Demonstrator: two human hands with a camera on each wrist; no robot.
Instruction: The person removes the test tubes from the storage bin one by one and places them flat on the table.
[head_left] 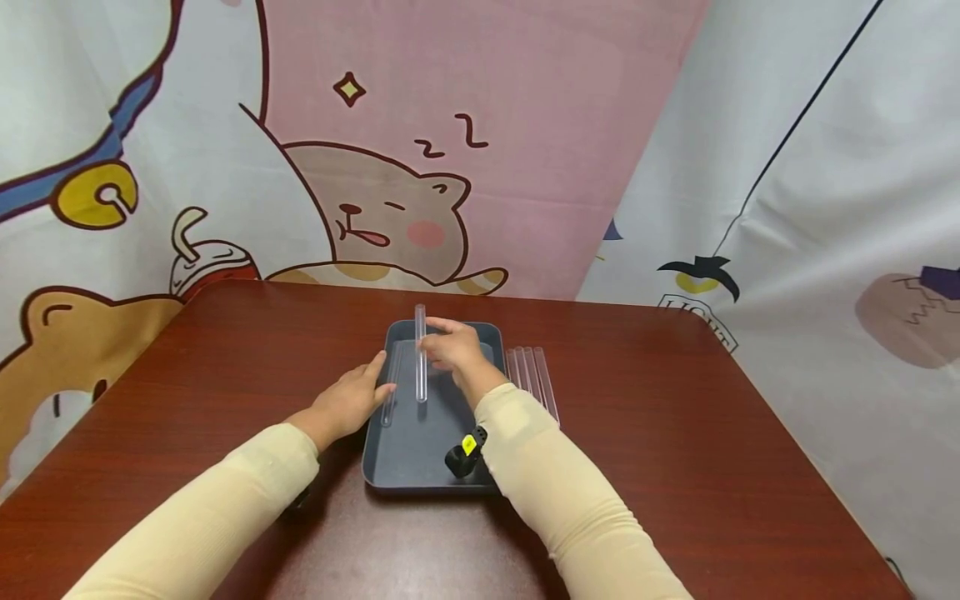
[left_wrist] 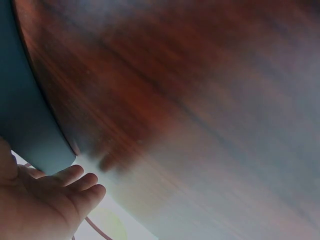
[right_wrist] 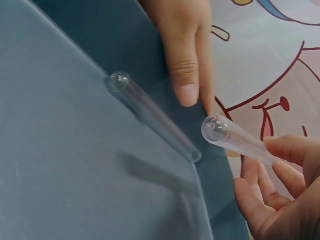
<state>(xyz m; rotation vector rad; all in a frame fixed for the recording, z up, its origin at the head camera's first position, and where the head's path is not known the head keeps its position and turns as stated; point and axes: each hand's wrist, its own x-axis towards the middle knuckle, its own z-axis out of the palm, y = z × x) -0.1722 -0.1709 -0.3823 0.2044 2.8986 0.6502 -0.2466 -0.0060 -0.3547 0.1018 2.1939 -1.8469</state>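
Between thumb and fingers, my right hand pinches a clear test tube above the grey tray. The right wrist view shows that held test tube with its rounded end toward the camera. Another clear test tube lies inside the tray along its left side, below the held one. My left hand rests at the tray's left rim, its fingers straight. In the left wrist view the left hand is beside the tray's outer wall.
Several clear tubes lie side by side on the brown table, just right of the tray; my right sleeve partly covers them. A patterned cloth hangs behind the table's far edge.
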